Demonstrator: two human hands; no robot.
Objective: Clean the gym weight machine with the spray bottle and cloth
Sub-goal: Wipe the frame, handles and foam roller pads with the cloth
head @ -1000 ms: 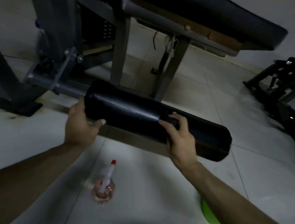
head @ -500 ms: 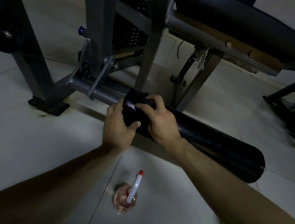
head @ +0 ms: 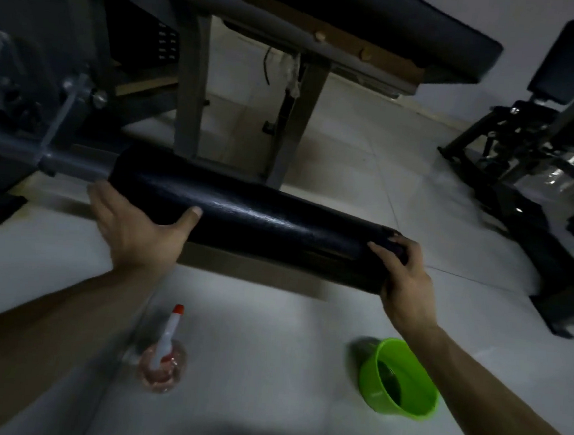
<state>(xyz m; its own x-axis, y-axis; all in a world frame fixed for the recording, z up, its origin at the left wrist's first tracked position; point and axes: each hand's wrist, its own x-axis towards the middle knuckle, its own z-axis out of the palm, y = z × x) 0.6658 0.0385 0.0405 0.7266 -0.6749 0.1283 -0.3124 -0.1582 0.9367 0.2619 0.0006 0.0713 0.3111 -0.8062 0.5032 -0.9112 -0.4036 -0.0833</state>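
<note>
Roller pad (head: 261,222), right hand (head: 407,285) slid to far end

We read the roller pad (head: 261,222) as black and glossy, with a fine grain. Frame (head: 192,89) is mid grey paint. Bench pad (head: 363,10) is black, the board (head: 347,43) under it brown wood. Spray bottle (head: 163,365): clear body, pinkish liquid, white neck, red tip. Bowl (head: 400,377) is lime green, darker inside. Floor (head: 369,162) is off-white tile with thin dark grout lines. Cloth (head: 392,237) is dark; we can't split it from the pad by colour. Second machine (head: 533,216) is black with chrome.
</note>
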